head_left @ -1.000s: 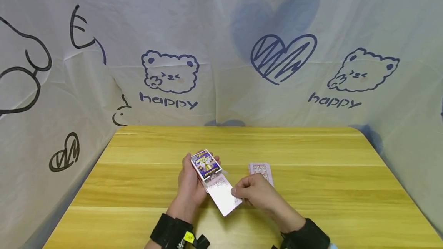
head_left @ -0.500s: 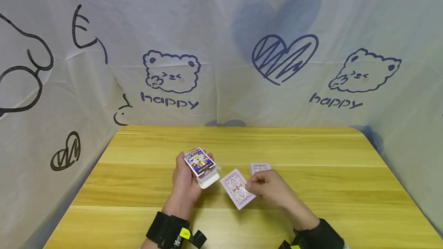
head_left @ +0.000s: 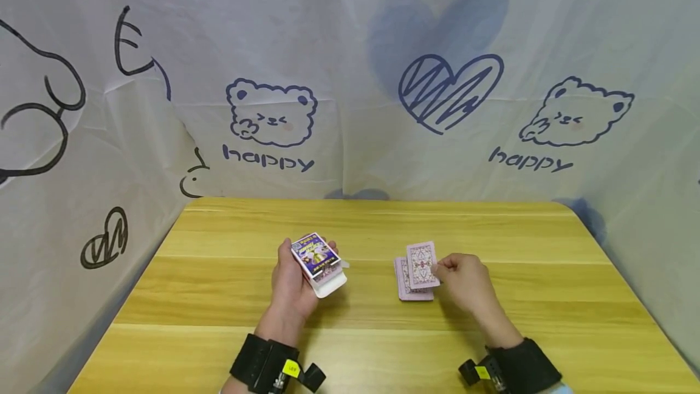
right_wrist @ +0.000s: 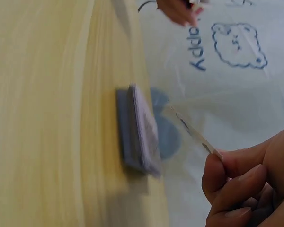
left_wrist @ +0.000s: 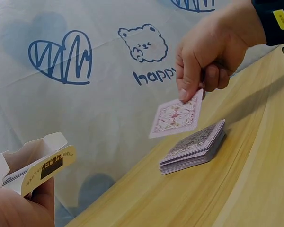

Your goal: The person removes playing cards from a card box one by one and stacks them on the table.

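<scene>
My left hand [head_left: 295, 281] holds a purple and white card box [head_left: 317, 258] on its palm, thumb along one side. The box's end flap hangs open toward me, and the edges of cards show inside in the left wrist view. Between thumb and forefinger my right hand [head_left: 467, 278] pinches a playing card [head_left: 423, 265] by its edge, patterned pink back up. That card hangs just above a squared stack of playing cards [left_wrist: 191, 149] lying on the table, overlapping it in the head view. The right wrist view shows the pinched card [right_wrist: 196, 134] edge-on, apart from the stack.
A wooden table [head_left: 229, 345] spreads under both hands. White cloth [head_left: 355, 47] with drawn bears and hearts hangs behind it and at the sides. Each wrist wears a black strap [head_left: 265, 360] with a small camera.
The card has slid out of the box and travelled right and away from me with my right hand, to above the stack. My left hand and box shifted slightly left.
</scene>
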The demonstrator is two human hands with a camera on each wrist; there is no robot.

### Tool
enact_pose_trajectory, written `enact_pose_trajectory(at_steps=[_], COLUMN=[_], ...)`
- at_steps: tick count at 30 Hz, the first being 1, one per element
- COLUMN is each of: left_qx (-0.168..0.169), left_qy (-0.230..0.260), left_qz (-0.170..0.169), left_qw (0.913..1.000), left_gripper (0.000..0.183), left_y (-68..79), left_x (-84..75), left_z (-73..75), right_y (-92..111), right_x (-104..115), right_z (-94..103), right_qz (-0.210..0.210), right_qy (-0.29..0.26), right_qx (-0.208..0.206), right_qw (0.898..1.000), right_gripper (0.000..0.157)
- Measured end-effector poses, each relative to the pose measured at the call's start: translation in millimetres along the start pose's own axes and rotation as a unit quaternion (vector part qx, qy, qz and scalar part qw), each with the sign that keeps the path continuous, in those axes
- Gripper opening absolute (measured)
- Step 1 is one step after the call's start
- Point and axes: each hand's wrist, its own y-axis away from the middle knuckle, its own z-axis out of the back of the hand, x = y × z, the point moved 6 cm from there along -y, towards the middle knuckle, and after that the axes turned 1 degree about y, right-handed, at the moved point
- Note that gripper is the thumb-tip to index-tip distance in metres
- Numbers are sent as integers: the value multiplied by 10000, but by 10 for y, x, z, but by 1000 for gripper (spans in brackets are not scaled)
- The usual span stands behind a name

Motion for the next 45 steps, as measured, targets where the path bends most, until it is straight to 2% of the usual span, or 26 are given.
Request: enact_pose_trajectory(at_steps=[8,17,22,33,45], left_qx=[32,220,200,213,244], left_qy=[-20,-1,-91,30,37], left_qz=[83,180,178,348,386], left_qw=[10000,9996,9996,9992,9990], left_gripper=[62,62,64,60,59], left_y=[6,13,14,20,24], left_x=[32,64,67,82,78], left_z=[-9,-32,-26,-30,-36], right_y=[-10,-8,-21,-30,-39], right_x=[-70,-79,-103,-156,-190], right_z=[-85,-187,-218,-238,-256], right_qz=[-274,-267,-268,-263,-271], right_qy=[-207,-262,-92,447,719], right_qx=[198,231,181,90,214], right_qw=[9992,9990,9994,9986,9968], right_gripper=[18,17,18,19,23])
